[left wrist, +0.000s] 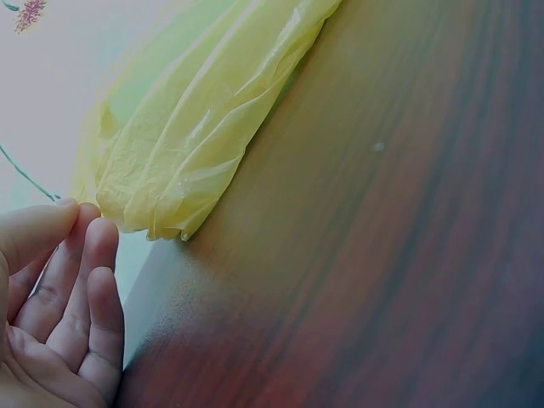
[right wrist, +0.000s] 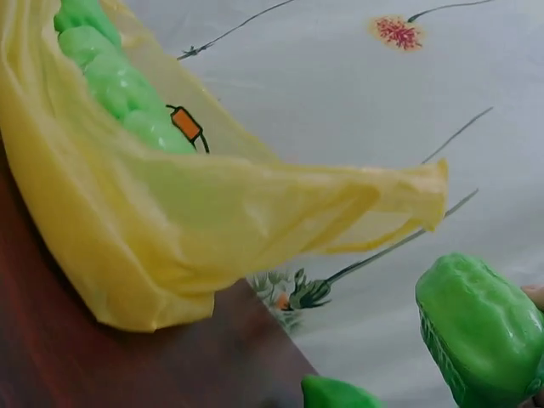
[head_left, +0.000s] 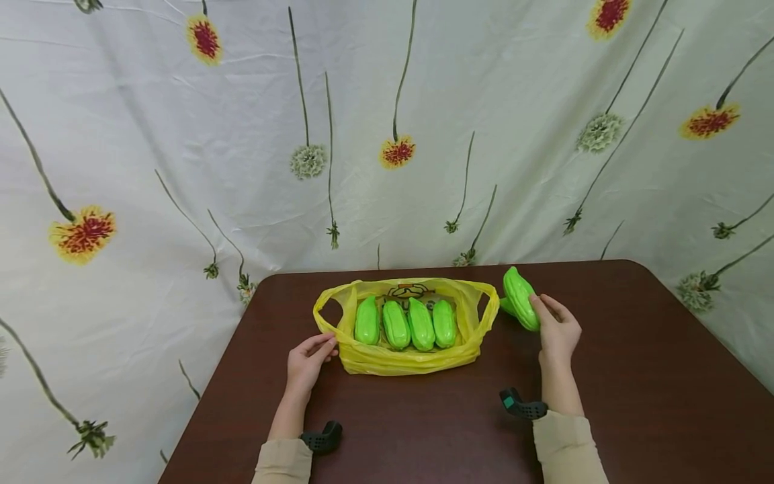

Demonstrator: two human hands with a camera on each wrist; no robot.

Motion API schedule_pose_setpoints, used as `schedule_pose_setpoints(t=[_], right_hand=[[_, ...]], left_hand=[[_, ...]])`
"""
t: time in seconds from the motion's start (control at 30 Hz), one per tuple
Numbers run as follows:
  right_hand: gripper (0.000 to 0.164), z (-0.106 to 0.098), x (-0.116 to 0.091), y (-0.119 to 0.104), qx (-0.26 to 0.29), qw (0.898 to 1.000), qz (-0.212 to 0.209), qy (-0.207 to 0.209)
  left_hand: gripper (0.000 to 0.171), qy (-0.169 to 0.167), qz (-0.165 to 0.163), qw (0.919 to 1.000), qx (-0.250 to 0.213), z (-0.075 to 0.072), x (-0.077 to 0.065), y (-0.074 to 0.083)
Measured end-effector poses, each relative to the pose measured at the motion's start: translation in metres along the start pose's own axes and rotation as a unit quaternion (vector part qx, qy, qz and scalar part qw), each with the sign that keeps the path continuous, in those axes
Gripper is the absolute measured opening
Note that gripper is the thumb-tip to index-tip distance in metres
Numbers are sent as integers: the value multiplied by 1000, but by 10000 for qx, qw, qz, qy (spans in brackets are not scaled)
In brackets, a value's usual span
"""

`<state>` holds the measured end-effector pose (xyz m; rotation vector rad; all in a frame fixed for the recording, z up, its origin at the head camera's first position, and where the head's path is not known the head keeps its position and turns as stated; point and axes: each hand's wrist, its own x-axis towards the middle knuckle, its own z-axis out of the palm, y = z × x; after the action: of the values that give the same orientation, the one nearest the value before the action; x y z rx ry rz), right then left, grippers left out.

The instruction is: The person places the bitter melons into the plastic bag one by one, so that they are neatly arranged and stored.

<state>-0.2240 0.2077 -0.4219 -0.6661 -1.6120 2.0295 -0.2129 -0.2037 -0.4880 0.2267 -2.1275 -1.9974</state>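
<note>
A yellow plastic bag (head_left: 411, 363) stands open on the table, with several glossy green, ribbed, gourd-shaped pieces (head_left: 396, 324) side by side inside. My left hand (head_left: 310, 363) pinches the rim of the bag near its left handle; thumb and fingertip meet on the film in the left wrist view. To the right of the bag, my right hand (head_left: 557, 329) holds another green gourd-shaped piece (head_left: 520, 299) tilted above the table. Partly hidden behind that one, a further green piece (right wrist: 340, 393) shows its end. The right wrist view catches only a sliver of the right hand's fingers.
The dark brown wooden table (head_left: 435, 430) has its far edge just behind the bag. Behind it hangs a pale curtain (head_left: 363, 202) printed with flowers. The bag's right handle (right wrist: 399, 200) sticks out between the bag and the held piece.
</note>
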Motion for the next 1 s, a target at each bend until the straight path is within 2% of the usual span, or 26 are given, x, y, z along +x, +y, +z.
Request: schedule_pose_setpoints(t=[0.2, 0.47, 1.0], right_hand=[[33, 8, -4, -9, 228, 9997, -117, -8], [46, 20, -14, -20, 245, 9991, -311, -176], [40, 51, -33, -27, 586, 9961, -447, -482]], left_hand=[[26, -11, 22, 10000, 3, 0, 0, 0], [26, -13, 13, 10000, 10, 0, 0, 0], [26, -21, -12, 10000, -29, 0, 0, -1]])
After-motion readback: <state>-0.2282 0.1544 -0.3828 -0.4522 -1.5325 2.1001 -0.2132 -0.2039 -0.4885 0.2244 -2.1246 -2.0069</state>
